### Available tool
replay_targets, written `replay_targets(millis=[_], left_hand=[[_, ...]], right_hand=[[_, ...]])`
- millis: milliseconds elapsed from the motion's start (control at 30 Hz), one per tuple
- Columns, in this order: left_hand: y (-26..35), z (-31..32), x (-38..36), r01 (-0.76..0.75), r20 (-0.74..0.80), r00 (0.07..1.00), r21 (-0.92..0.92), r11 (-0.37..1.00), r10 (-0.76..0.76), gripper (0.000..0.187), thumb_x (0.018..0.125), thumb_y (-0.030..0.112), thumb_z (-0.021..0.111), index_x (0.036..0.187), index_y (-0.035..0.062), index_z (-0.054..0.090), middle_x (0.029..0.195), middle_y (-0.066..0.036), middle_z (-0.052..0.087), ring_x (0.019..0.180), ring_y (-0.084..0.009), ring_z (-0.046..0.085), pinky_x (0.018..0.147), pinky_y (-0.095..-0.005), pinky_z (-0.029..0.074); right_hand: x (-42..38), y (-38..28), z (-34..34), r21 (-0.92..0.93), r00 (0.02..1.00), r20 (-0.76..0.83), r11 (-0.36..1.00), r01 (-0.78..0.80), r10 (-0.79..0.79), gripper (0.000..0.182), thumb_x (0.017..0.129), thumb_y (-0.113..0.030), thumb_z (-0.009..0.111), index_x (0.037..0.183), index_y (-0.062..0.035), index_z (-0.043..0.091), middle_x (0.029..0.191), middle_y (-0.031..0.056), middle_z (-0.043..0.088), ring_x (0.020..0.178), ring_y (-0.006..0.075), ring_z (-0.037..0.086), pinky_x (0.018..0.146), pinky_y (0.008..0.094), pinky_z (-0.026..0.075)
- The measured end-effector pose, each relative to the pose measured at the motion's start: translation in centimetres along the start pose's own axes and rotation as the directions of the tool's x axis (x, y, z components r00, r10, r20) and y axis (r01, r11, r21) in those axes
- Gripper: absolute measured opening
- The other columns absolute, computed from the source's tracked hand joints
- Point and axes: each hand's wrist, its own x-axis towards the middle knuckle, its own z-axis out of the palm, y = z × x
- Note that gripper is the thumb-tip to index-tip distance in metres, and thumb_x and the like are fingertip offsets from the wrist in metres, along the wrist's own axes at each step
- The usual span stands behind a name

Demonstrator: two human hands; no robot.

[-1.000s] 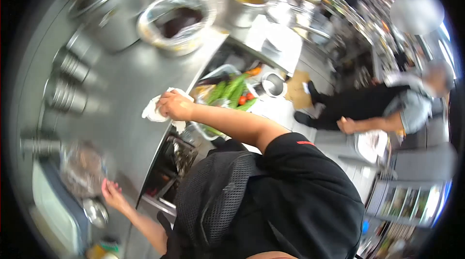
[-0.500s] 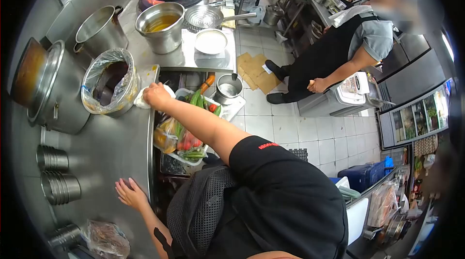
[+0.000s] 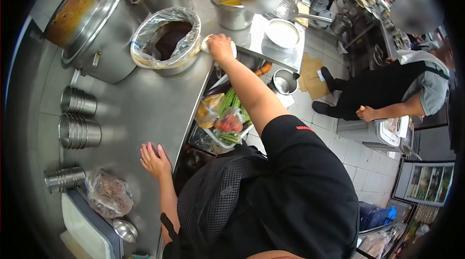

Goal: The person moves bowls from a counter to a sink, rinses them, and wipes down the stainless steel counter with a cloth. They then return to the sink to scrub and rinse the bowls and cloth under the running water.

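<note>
My right hand (image 3: 221, 48) presses down on a white cloth (image 3: 206, 44) at the counter's edge, with the fingers closed over it. Just left of it stands a large round container lined with clear plastic (image 3: 167, 68), holding a dark liquid. My left hand (image 3: 156, 161) lies flat on the bare steel counter (image 3: 135, 109), fingers spread and nothing in it. Below my right arm is a tray of vegetables, with bagged tomatoes (image 3: 229, 122), green beans (image 3: 233, 101) and a bag of something yellow (image 3: 211, 110).
A big lidded stockpot (image 3: 109, 48) and stacked steel cups (image 3: 80, 130) line the wall. A pot of yellowish liquid (image 3: 232, 17) stands ahead, near a white bowl (image 3: 282, 33). On the right stands a person in a dark apron (image 3: 382, 84). A plastic-wrapped bundle (image 3: 109, 193) lies near the counter's front.
The camera has turned, so the scene sits farther right in view and more of the near counter shows. My right hand stays on the cloth beside the lined container; my left remains flat.
</note>
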Motion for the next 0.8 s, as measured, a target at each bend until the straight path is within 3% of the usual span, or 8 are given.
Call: replay_targets(millis=[267,400,433,467,500,533,567,800], left_hand=[[0.3,-0.4,0.0,-0.008,0.003,1.000,-0.032,0.999,0.008,0.047,0.092,0.040,0.046,0.127,0.0085,0.050,0.139,-0.012,0.041,0.132,-0.0289,0.032,0.108,-0.0488,0.019],[-0.7,0.4,0.0,-0.064,-0.067,0.996,-0.082,0.995,0.059,0.042,0.091,0.036,0.049,0.121,0.0070,0.054,0.133,-0.013,0.047,0.128,-0.0300,0.038,0.107,-0.0510,0.020],[-1.2,-0.2,-0.2,-0.121,-0.081,0.991,-0.139,0.983,0.111,0.033,0.091,0.029,0.051,0.112,0.0052,0.060,0.127,-0.014,0.052,0.121,-0.0297,0.045,0.103,-0.0471,0.030],[-1.4,-0.6,-0.9,-0.069,-0.104,0.994,-0.536,0.841,0.015,0.026,0.093,0.024,0.052,0.102,0.0032,0.064,0.116,-0.014,0.059,0.108,-0.0242,0.055,0.093,-0.0374,0.041],[-3.0,-1.4,-2.4,0.241,0.174,0.970,-0.745,0.622,-0.168,0.024,0.094,0.020,0.051,0.100,0.0014,0.064,0.107,-0.013,0.062,0.098,-0.0189,0.057,0.085,-0.0301,0.045],[-5.3,-4.7,-4.0,0.424,0.463,0.880,-0.660,0.620,-0.110,0.026,0.094,0.022,0.050,0.096,-0.0002,0.064,0.094,-0.010,0.064,0.085,-0.0180,0.059,0.078,-0.0326,0.047],[-3.2,-10.6,-5.5,0.275,0.506,0.862,-0.486,0.830,0.010,0.027,0.094,0.021,0.047,0.089,-0.0007,0.063,0.081,-0.006,0.065,0.076,-0.0214,0.061,0.070,-0.0359,0.049],[-8.4,-12.4,-11.0,0.347,0.586,0.808,-0.378,0.858,-0.068,0.027,0.094,0.021,0.046,0.088,-0.0007,0.063,0.080,-0.007,0.065,0.075,-0.0220,0.061,0.069,-0.0359,0.049]], right_hand=[[1.6,1.6,1.3,0.060,0.888,0.099,0.888,-0.456,0.449,0.017,0.085,-0.017,0.047,0.093,-0.0160,0.062,0.101,0.0115,0.059,0.093,0.0342,0.057,0.080,0.0456,0.045],[0.6,2.1,0.2,0.027,0.927,0.146,0.936,-0.352,0.344,0.019,0.083,-0.019,0.052,0.098,-0.0111,0.060,0.102,0.0147,0.059,0.090,0.0365,0.058,0.079,0.0461,0.046],[0.1,2.5,-0.5,-0.018,0.946,0.184,0.963,-0.270,0.268,0.021,0.082,-0.019,0.052,0.099,-0.0098,0.060,0.103,0.0153,0.059,0.092,0.0363,0.058,0.078,0.0470,0.047],[0.2,2.9,-0.6,-0.015,0.945,0.191,0.963,-0.269,0.267,0.019,0.081,-0.016,0.052,0.098,-0.0103,0.060,0.102,0.0148,0.059,0.093,0.0357,0.058,0.079,0.0466,0.047],[0.1,3.3,-0.5,-0.007,0.943,0.205,0.964,-0.267,0.263,0.018,0.080,-0.014,0.052,0.096,-0.0109,0.061,0.102,0.0144,0.059,0.094,0.0352,0.059,0.079,0.0462,0.047],[-0.1,3.2,-1.9,0.004,0.940,0.233,0.967,-0.257,0.249,0.018,0.079,-0.012,0.053,0.095,-0.0134,0.062,0.102,0.0129,0.060,0.095,0.0347,0.058,0.079,0.0460,0.047],[-0.2,3.7,-2.2,0.011,0.939,0.248,0.968,-0.250,0.239,0.019,0.079,-0.012,0.053,0.096,-0.0144,0.062,0.103,0.0124,0.060,0.096,0.0347,0.058,0.080,0.0461,0.047],[0.7,3.7,-2.1,-0.008,0.922,0.340,0.981,-0.195,0.186,0.028,0.080,-0.017,0.053,0.107,-0.0182,0.061,0.110,0.0092,0.059,0.103,0.0340,0.056,0.083,0.0479,0.044]])
